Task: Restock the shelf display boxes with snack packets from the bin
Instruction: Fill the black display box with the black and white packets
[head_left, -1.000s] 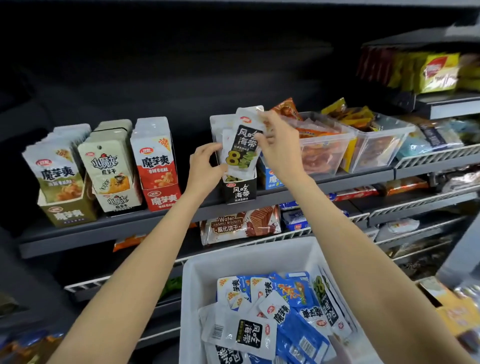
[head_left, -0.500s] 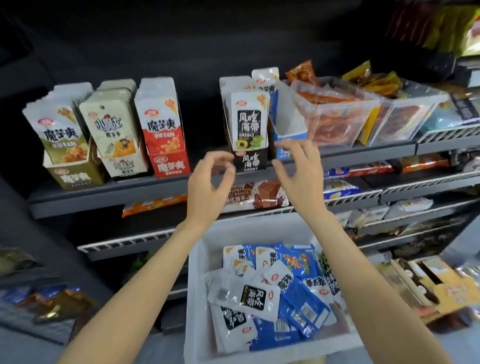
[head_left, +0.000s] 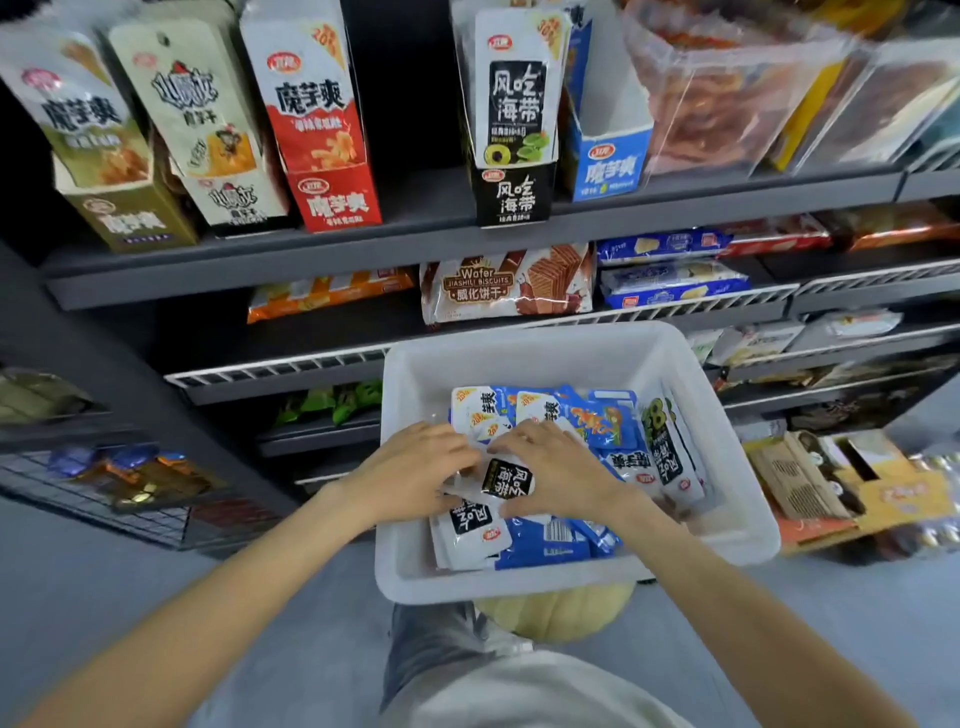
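White plastic bin (head_left: 727, 540): sits below the shelf (head_left: 260, 265), holding blue and white snack packets.
Left hand (head_left: 415, 475): in the bin, fingers curled onto a black-and-white kelp packet (head_left: 506, 478).
Right hand (head_left: 558, 467): beside it, fingers pressing the same packet.
Black display box (head_left: 514, 195): on the shelf, packets standing upright in it.
Blue display box (head_left: 610, 156): just right of it.

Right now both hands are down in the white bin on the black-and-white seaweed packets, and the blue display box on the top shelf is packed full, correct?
Not quite. The head view shows the blue display box nearly empty, its white inside bare. The rest stands: the left hand and right hand are in the white bin, on the black-and-white seaweed packets.
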